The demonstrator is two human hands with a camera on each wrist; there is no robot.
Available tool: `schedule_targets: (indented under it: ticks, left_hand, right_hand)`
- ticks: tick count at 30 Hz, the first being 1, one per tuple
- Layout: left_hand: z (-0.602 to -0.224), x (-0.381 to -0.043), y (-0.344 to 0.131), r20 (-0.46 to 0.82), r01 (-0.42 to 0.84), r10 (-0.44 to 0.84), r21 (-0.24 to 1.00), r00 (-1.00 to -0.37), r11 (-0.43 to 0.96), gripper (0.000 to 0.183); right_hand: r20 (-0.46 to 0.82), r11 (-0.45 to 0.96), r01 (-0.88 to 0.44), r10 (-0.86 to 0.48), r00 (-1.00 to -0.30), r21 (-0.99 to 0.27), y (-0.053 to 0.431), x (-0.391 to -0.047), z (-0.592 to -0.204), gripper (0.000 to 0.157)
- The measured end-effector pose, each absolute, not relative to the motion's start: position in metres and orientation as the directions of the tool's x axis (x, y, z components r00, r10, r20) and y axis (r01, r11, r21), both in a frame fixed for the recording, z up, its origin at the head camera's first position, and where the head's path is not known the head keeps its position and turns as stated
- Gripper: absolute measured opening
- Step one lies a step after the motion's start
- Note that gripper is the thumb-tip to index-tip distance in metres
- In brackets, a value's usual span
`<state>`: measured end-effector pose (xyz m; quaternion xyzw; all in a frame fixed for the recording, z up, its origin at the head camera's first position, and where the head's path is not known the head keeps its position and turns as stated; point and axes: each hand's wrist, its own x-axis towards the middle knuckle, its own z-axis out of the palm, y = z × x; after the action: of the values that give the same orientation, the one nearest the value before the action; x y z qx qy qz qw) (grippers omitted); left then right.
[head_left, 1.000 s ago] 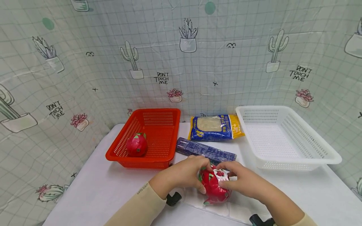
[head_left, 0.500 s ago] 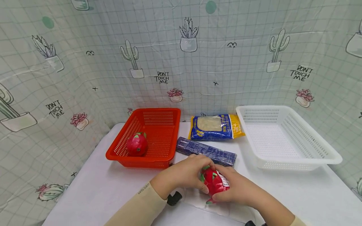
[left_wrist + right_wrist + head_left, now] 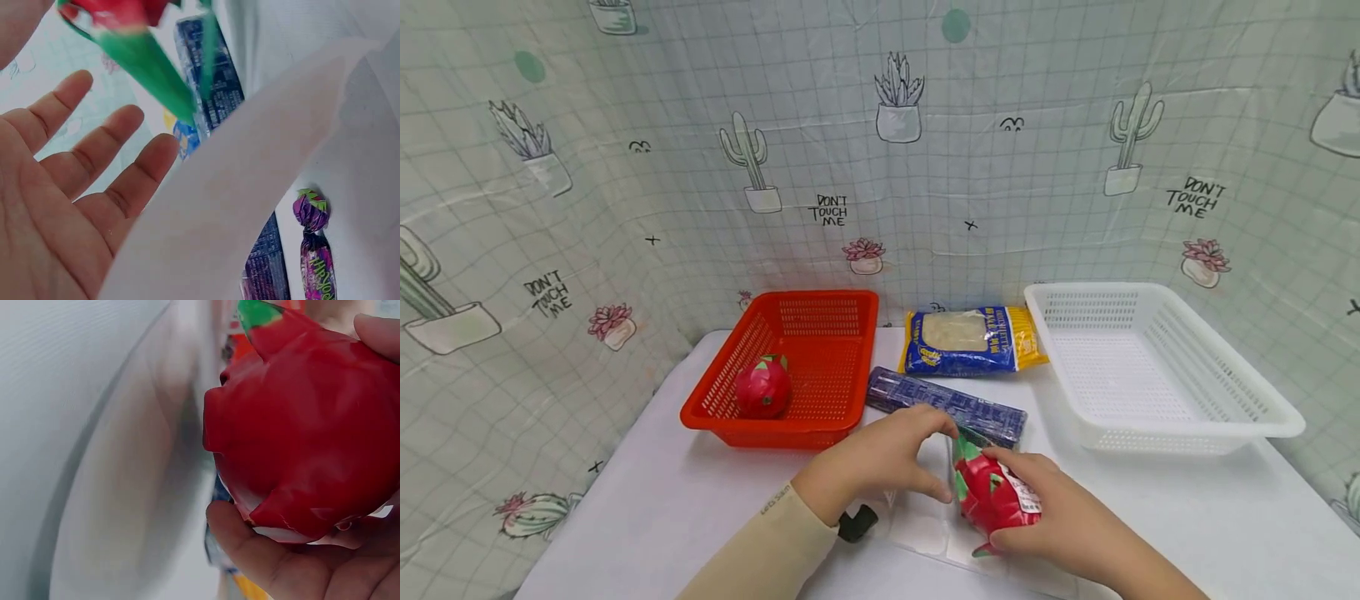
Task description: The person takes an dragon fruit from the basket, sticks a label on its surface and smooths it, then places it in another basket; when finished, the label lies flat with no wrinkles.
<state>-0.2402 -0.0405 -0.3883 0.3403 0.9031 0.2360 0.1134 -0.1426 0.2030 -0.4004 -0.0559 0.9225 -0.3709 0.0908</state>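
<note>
In the head view my right hand grips a red dragon fruit with green-tipped scales and a white sticker, just above the table. The right wrist view shows the glossy side of the same dragon fruit, with fingers curled beneath it and the thumb at its top. Left of it, my left hand stands with fingers and thumb spread, apart from the fruit. Its palm and straight fingers show in the left wrist view, near the fruit's green tips. Another dragon fruit lies in the red basket.
Behind the hands lies a long dark-blue wrapped package, with a blue-and-yellow bag farther back. A white basket stands at right. Beneath the hands is a flat transparent item. The left wrist view shows a purple wrapped candy.
The right hand has closed farther round the dragon fruit and moved it slightly right. My left hand has let go of the fruit, its fingers opening away from it.
</note>
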Motion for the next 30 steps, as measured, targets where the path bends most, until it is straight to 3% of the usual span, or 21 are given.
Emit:
schedule_targets:
  ticks: [6,11,20,30]
  left_hand:
    - [-0.39,-0.243,-0.031,-0.007,0.537,0.626,0.506,-0.78,0.675,0.057]
    - [-0.394,-0.241,-0.018,0.028,0.467,0.558,0.585,-0.829,0.664,0.056]
    - [-0.393,-0.234,0.016,0.047,0.399,0.516,0.696,-0.855,0.597,0.068]
    - [-0.378,-0.24,0.082,-0.075,0.076,0.354,0.916,-0.932,0.395,0.091]
  right_hand:
    - [-0.162,0.725,0.057,-0.077,-0.984,-0.686,0.235,-0.122,-0.385,0.109]
    - [-0.01,0.783,-0.037,-0.054,-0.998,-0.62,0.262,-0.103,-0.379,0.108]
    - [0.16,0.793,-0.004,0.119,-0.98,-0.61,0.289,-0.095,-0.372,0.115]
    - [0.294,0.776,-0.008,0.229,-0.928,-0.631,0.296,-0.097,-0.358,0.11]
